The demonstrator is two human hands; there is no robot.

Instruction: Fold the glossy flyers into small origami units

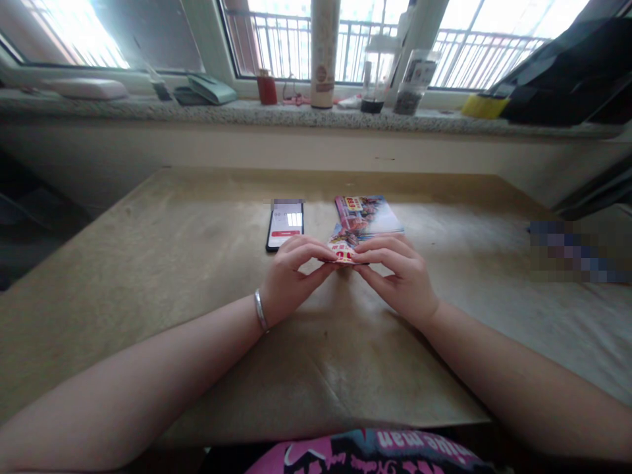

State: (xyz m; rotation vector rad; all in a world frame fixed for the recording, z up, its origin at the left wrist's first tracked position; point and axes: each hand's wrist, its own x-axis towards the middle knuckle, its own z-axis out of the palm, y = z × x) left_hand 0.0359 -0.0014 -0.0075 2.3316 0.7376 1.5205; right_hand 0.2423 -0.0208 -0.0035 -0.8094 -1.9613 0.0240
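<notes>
A small folded piece of colourful printed paper, red, white and yellow, is pinched between my two hands just above the table. My left hand, with a silver bangle at the wrist, grips its left end between thumb and fingers. On the right end, my right hand has the same kind of pinch. Right behind the paper lies a stack of printed leaflets, partly covered by the paper and my right fingers. A phone with a lit screen lies beyond my left hand, face up.
The brown table reaches to the wall below the window. A blurred-out flat item lies at its right side. Along the stone windowsill stand a red bottle, a tall cylinder, clear containers and a black bag.
</notes>
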